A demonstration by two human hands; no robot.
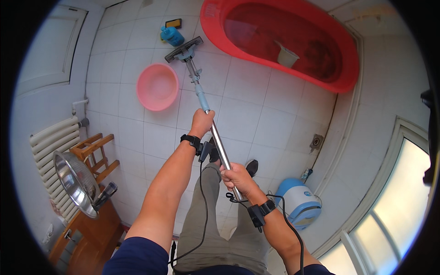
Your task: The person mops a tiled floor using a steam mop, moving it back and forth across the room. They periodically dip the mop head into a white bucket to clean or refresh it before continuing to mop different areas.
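Observation:
A sponge mop with a steel pole (220,146) slants up and left across the tiled floor. My left hand (202,121) grips the pole just below its light blue sleeve, and my right hand (237,177) is closed around it lower down, near my legs. The mop head (184,50) rests on the tiles, beside a blue plastic bottle (173,36) and above a pink plastic basin (157,87). Both wrists wear black straps with small devices and cables.
A red plastic tub (247,56) holding dark water and a pale scoop (288,57) stands at the top right. Left are a radiator (56,151), a wooden stool (92,147) and a steel colander (77,182). A blue-and-white appliance (298,201) and a floor drain (316,141) lie right.

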